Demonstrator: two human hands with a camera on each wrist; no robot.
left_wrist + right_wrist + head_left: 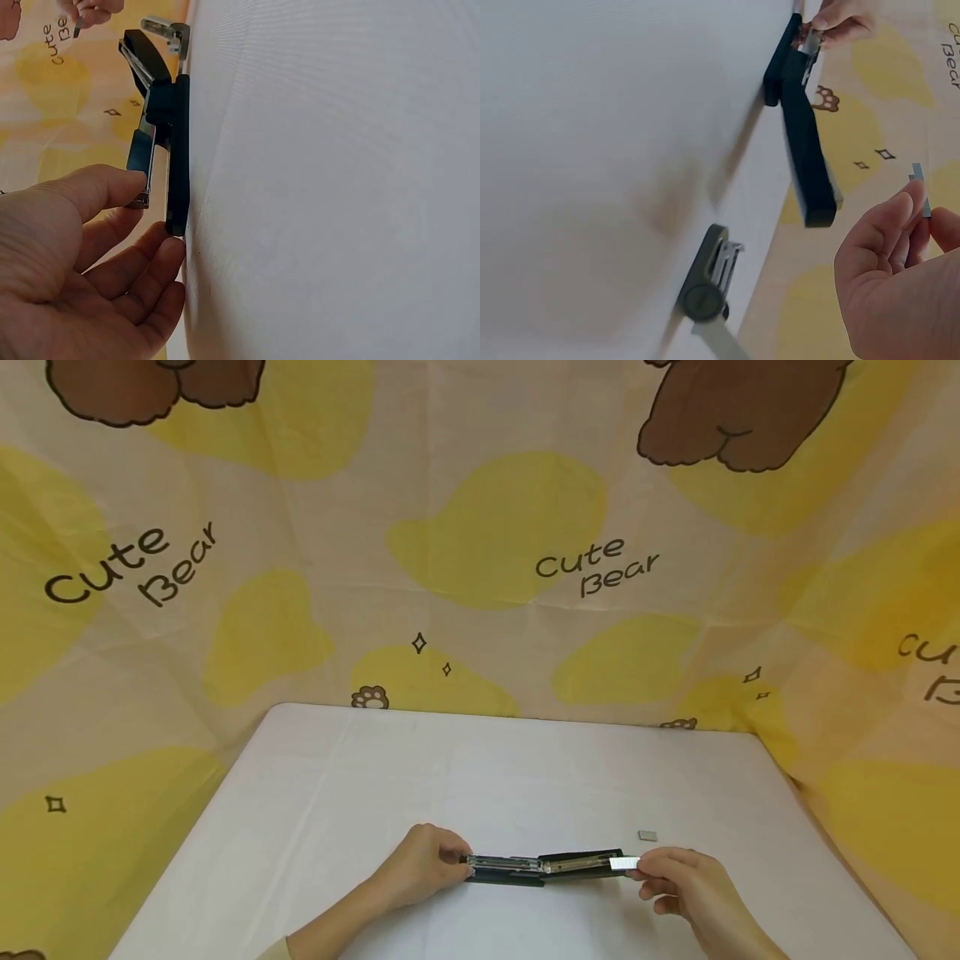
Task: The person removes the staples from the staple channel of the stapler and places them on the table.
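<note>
A dark stapler [502, 881] lies unfolded on the white table, its metal channel [504, 863] facing up and its top arm swung out to the right. My left hand [423, 864] grips its left end; in the left wrist view the thumb and index finger pinch the metal channel [141, 201], while other fingers touch the tip of the dark base [180, 150]. My right hand [693, 885] pinches a short silver strip of staples [624, 863] between thumb and fingers, level with the arm's right end. In the right wrist view the strip [921, 187] stands clear of the stapler arm [808, 157].
A small grey block [647, 836] lies on the table [525, 777] behind my right hand. The right wrist view shows a grey device [705, 289] with a round end and metal parts on the table. Printed cloth [495, 527] hangs behind and at both sides.
</note>
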